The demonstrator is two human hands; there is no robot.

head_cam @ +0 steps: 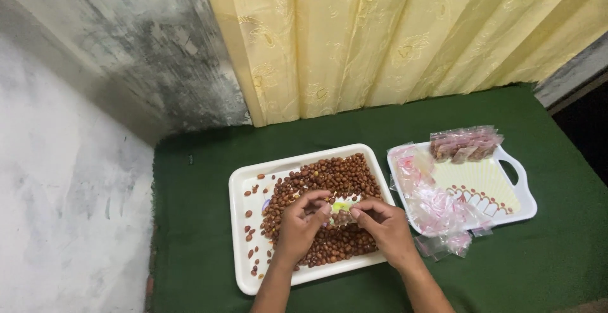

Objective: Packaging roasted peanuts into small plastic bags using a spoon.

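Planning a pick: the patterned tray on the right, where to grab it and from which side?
Grip the cut-out handle on the right end of the patterned tray, coming from the right. That end is bare, while loose plastic bags and filled packets cover the left and back, and both hands work over the peanut tray.
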